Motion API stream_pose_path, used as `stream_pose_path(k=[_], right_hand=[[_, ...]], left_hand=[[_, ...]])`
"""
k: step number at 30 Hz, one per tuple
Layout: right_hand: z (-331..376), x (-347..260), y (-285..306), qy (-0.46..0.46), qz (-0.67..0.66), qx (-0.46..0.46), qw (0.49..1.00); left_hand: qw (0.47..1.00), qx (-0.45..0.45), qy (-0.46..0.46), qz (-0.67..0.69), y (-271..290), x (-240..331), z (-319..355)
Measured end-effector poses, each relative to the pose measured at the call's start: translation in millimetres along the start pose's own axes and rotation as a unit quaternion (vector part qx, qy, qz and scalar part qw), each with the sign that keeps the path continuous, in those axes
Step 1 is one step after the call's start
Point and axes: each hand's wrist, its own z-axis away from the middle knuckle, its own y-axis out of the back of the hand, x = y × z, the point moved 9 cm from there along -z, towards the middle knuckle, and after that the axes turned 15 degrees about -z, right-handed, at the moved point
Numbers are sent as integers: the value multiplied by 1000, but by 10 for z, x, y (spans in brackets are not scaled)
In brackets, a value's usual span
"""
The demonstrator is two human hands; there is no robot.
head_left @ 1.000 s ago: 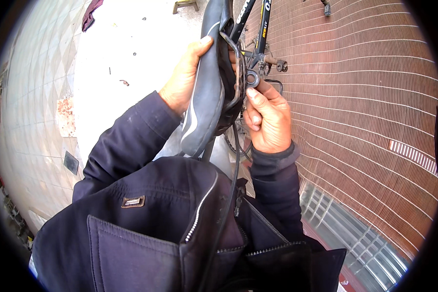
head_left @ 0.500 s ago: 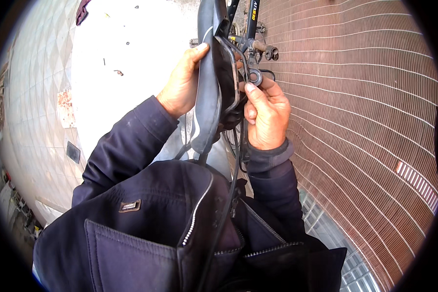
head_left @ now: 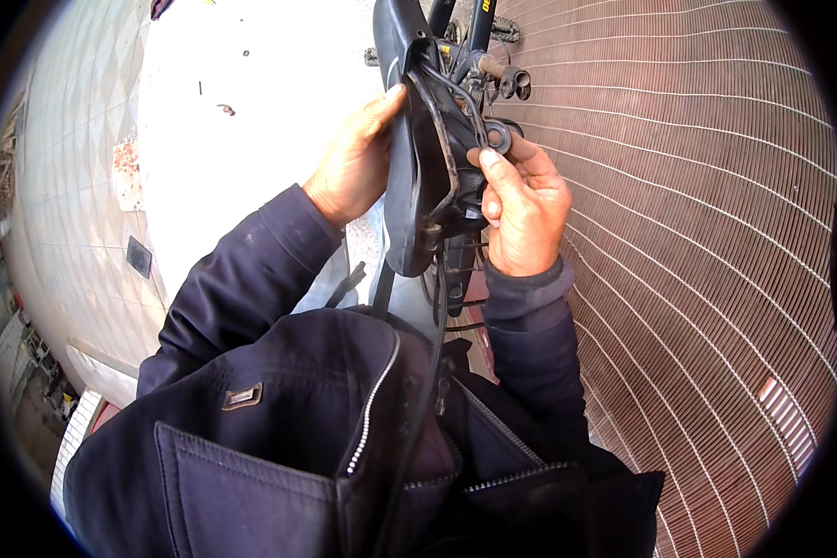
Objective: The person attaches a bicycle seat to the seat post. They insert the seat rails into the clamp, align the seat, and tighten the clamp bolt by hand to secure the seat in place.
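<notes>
A black bicycle saddle (head_left: 402, 219) is tipped on its side, so its underside and metal rails (head_left: 445, 139) face right. My left hand (head_left: 349, 163) grips the saddle's left edge, thumb on top and the other fingers hidden behind it. To the right, my right hand (head_left: 527, 209) pinches a dark ring-shaped piece (head_left: 499, 139) between thumb and fingers, close beside the rails. Whether that ring is joined to the saddle I cannot tell. Just beyond it stands the black bicycle frame (head_left: 481, 33).
Near the frame are a pedal (head_left: 505, 30) and a brownish tube end (head_left: 516, 82). Ribbed brown flooring (head_left: 679, 186) spreads to the right, pale ground (head_left: 223, 186) to the left with small scraps (head_left: 225, 110). A dark strap (head_left: 428, 372) hangs over my jacket.
The saddle has tilted further, showing more of its underside and rails. My right hand has shifted slightly right with the ring-shaped piece. My left hand keeps its grip.
</notes>
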Motion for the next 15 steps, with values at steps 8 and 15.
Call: stream_pose_path(k=[8, 15], right_hand=[[-38, 64, -46, 5, 35, 20, 999], [-84, 210, -104, -11, 40, 12, 999]], left_hand=[[1000, 1, 6, -21, 184, -22, -52], [1000, -2, 13, -9, 328, -67, -33]])
